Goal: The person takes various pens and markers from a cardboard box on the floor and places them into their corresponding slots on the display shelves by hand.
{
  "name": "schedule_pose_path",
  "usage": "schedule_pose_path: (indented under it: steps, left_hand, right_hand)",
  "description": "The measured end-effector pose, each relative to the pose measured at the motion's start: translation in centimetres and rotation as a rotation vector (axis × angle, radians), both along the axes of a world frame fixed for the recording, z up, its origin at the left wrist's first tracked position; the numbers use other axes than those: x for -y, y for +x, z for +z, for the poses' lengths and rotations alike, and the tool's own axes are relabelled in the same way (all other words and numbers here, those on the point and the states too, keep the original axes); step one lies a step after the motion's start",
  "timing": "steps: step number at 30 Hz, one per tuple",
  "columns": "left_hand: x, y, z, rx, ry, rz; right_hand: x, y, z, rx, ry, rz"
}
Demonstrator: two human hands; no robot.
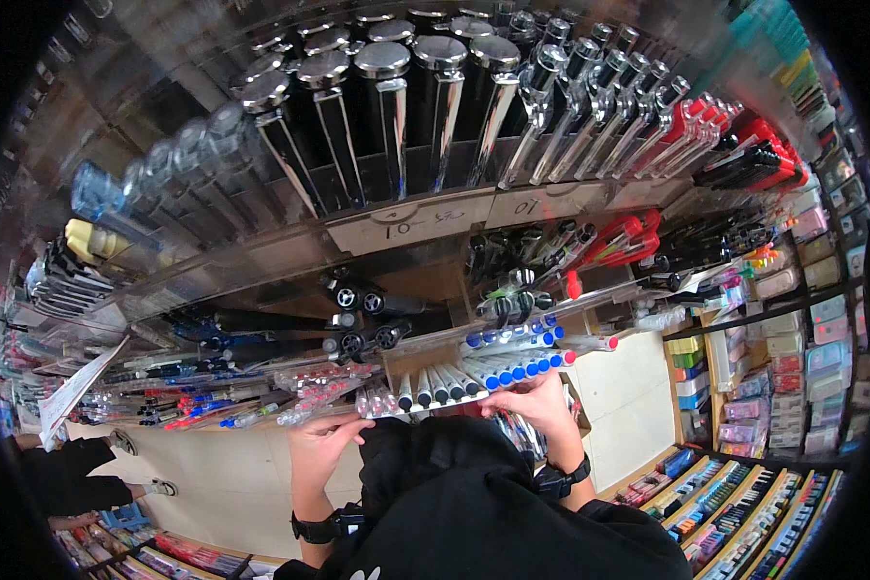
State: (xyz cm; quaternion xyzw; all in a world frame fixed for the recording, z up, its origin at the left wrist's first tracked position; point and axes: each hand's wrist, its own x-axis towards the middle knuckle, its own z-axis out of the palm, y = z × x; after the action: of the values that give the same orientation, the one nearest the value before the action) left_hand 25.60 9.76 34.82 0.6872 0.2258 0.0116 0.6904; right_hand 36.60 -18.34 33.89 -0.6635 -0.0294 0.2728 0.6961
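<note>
A narrow white strip (pixel 435 407) runs along the front edge of a clear pen compartment. My left hand (pixel 325 444) pinches its left end between thumb and fingers. At the strip's other end, the thumb and fingers of my right hand (pixel 533 407) grip it. Directly behind the strip stand white pens with black ends (pixel 441 395), and pens with blue ends (pixel 518 373) fan out to the right beside my right hand. Pink-tipped clear pens (pixel 373 403) lie near the left end. Both wrists wear black bands.
Tiered clear racks of pens rise ahead, with handwritten white labels (pixel 406 221) on an upper tier. A tilted paper card (pixel 80 391) sticks out at left. Another person's legs (pixel 80 475) are at lower left. Stationery shelves (pixel 739 515) stand at lower right, and packaged goods (pixel 826 341) hang beyond.
</note>
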Motion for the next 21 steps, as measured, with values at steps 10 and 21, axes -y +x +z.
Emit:
schedule_pose_path:
  steps: [10,21]
  left_hand:
    - [0.0,0.1,0.8,-0.188,0.090,-0.028]
    - [0.1,0.5,0.3,-0.050,0.101,0.006]
  right_hand:
    - [-0.3,0.1,1.3,-0.052,0.104,-0.040]
    - [-0.2,0.2,1.6,-0.024,0.031,-0.009]
